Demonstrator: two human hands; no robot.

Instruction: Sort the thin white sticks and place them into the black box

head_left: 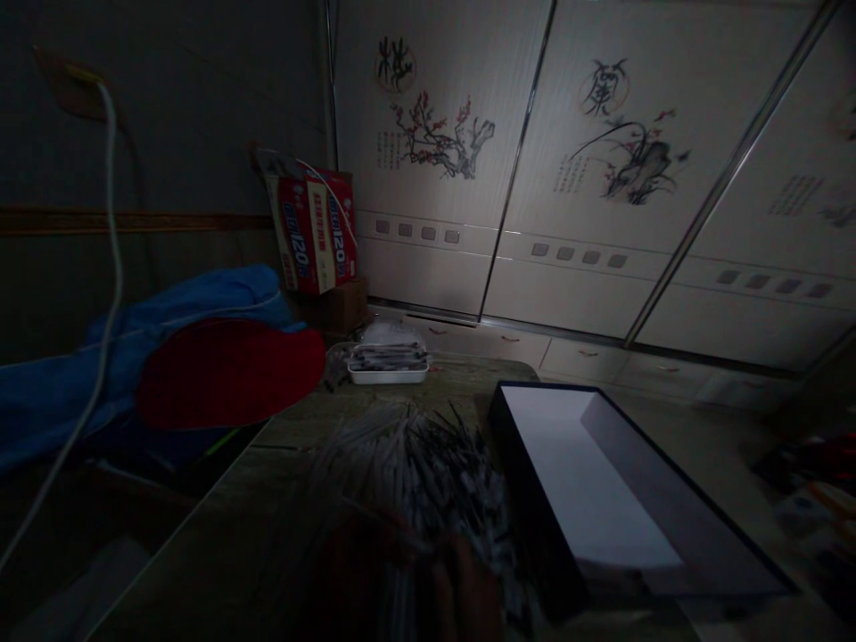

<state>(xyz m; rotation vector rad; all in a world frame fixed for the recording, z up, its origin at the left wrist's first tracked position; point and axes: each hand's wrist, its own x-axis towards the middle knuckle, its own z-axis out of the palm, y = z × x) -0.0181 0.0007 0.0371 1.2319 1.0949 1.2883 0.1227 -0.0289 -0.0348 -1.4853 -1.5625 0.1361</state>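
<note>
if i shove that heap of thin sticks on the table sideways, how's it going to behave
The heap of thin sticks lies loose and crisscrossed, so it would probably spread and scatter rather than slide as one. Each stick looks slim and light; some may roll toward the table edge. The open box sits close beside, likely blocking strays there.

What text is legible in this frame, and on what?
"120": on the red box leaning against the wall, printed twice; the other print on it is blurred.
Brush characters inside a circle: on the left cabinet door, too stylised to read.
Brush characters inside a circle: on the middle cabinet door, not readable.
Small vertical columns of script beside each flower painting: too small to read.
Nothing else carries text.
</note>
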